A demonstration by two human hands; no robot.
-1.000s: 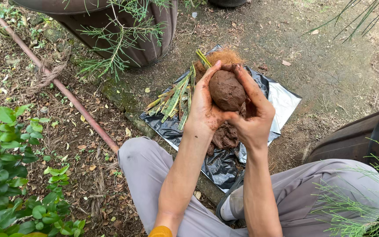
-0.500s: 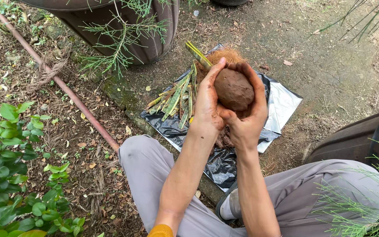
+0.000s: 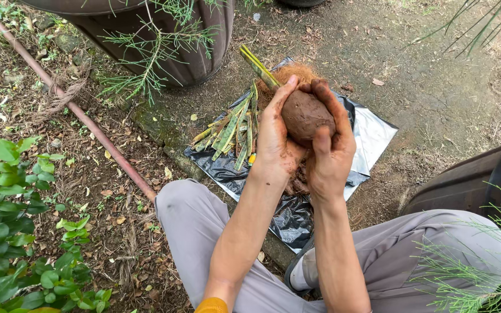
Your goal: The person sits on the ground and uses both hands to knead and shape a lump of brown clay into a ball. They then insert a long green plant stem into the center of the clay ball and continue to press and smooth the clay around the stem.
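Head view: a dark plastic sheet (image 3: 297, 214) is spread on the ground, with cut green stalks (image 3: 233, 130) laid on it. Above it, a brown soil ball (image 3: 305, 116) is cupped between the left hand (image 3: 276, 139) and right hand (image 3: 331, 150), both clasped around it.

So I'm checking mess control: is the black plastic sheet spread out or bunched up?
Spread out: the black plastic sheet lies open on the ground, wrinkled, under the cut green stalks.

Bare soil ground (image 3: 436, 87), black plastic sheet (image 3: 285, 220), cut stalks (image 3: 233, 130), rusty pipe (image 3: 88, 124)
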